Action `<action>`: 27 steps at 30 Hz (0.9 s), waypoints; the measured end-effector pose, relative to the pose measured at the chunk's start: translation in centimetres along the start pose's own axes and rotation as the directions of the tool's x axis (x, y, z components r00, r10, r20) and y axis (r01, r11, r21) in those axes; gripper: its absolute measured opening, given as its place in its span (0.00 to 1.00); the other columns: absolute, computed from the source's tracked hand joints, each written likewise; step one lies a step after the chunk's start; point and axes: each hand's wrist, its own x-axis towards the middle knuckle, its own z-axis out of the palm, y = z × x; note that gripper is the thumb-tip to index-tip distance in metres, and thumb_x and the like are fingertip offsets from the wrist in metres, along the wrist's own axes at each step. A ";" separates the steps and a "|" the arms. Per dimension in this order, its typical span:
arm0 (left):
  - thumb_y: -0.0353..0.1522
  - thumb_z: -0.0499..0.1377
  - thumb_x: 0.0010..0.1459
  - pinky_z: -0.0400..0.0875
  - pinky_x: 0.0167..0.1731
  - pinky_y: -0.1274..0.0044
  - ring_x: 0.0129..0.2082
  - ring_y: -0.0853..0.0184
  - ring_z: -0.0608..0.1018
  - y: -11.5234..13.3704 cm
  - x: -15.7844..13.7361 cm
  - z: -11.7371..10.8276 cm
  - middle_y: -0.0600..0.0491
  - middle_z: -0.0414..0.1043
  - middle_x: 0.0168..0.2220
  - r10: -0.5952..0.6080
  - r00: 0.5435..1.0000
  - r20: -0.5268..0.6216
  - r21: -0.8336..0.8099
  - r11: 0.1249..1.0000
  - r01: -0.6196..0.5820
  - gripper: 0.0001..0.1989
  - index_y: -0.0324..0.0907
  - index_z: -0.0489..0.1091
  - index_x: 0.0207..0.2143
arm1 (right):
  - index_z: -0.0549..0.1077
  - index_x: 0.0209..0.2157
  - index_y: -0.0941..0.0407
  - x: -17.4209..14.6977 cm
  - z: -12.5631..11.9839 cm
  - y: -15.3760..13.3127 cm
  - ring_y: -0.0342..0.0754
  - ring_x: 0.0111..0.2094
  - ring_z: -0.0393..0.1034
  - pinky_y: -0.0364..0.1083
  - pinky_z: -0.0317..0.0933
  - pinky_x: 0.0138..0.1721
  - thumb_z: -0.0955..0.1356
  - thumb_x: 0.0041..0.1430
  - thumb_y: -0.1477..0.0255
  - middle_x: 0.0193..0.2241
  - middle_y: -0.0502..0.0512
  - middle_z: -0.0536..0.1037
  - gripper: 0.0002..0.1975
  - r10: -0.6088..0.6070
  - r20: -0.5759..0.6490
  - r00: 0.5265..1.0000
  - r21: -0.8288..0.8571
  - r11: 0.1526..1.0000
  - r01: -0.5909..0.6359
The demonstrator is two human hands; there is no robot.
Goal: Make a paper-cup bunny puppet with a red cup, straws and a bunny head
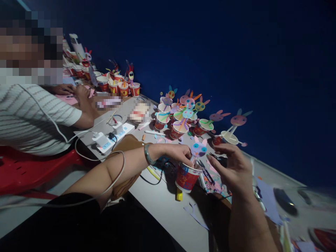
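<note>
A red-patterned paper cup (187,177) stands near the middle, with a purple paper rabbit figure (198,149) rising out of it. The rabbit has pink ears and blue eyes. My left hand (181,154), with a bracelet on the wrist, dips its closed fingers into the cup at the stem below the rabbit's head; the fingertips are partly hidden. To the right of the cup, my right hand (232,168) is held up with thumb and fingers apart, and nothing lies between them. Black scissors (206,172) lie just behind the cup.
Several cups with paper rabbits (179,129) line the wall side. A white power strip (117,138) with chargers and cables sits left. A co-worker's sleeve (34,115) is at far left. Paper scraps (216,185), a purple sheet (269,199) and a yellow object (179,194) lie about.
</note>
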 end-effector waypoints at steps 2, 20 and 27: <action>0.42 0.72 0.43 0.62 0.26 0.79 0.23 0.73 0.67 -0.1 0.0 0.0 0.55 0.68 0.21 0.019 1.000 -0.011 0.003 1.000 -0.019 0.19 0.34 0.74 0.23 | 0.77 0.38 0.49 -0.1 -0.2 -0.8 0.52 0.38 0.71 0.52 0.63 0.40 0.74 0.57 0.66 0.35 0.55 0.75 0.07 -0.201 0.087 0.976 -0.176 0.961 0.214; 0.33 0.63 0.47 0.52 0.22 0.79 0.20 0.76 0.57 0.2 0.4 0.4 0.60 0.55 0.17 -0.003 0.998 -0.065 0.155 0.988 0.013 0.12 0.37 0.66 0.18 | 0.77 0.34 0.53 -0.1 1.3 -2.2 0.48 0.33 0.65 0.50 0.55 0.41 0.68 0.65 0.73 0.30 0.54 0.77 0.06 -0.447 0.410 0.795 -0.601 0.524 0.604; 0.33 0.60 0.47 0.52 0.21 0.79 0.20 0.75 0.57 -0.4 0.6 0.3 0.59 0.53 0.18 0.019 0.999 -0.036 0.209 0.978 -0.012 0.10 0.38 0.64 0.19 | 0.77 0.35 0.54 0.0 1.4 -2.2 0.48 0.33 0.64 0.50 0.54 0.41 0.68 0.65 0.73 0.30 0.54 0.77 0.06 -0.457 0.407 0.791 -0.568 0.552 0.611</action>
